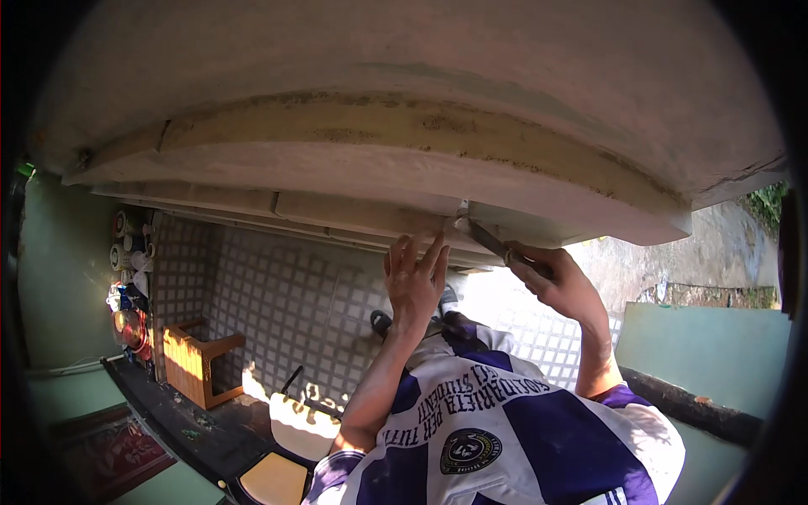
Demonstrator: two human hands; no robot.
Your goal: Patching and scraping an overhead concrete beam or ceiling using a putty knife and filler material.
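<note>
My right hand (pixel 551 276) is wrapped round a dark, narrow, long tool (pixel 486 238) whose exact kind I cannot make out. The tool points up and left, its far end meeting a small whitish patch (pixel 461 220) at the underside of the pale ledge (pixel 370 168). Left of the tool's tip, my left hand (pixel 412 282) is raised with its fingers stretched out near the lower face of the ledge. Nothing shows in it. Whether its fingertips touch the ledge, I cannot tell.
Below lies a grey-and-white checked tile floor (pixel 286 278). A wooden stool (pixel 189 366) lies tipped at the left, near cans and jars (pixel 126 252) along the wall. A chair with a pale seat (pixel 303 425) stands close by on my left. A low green wall (pixel 707 345) is at the right.
</note>
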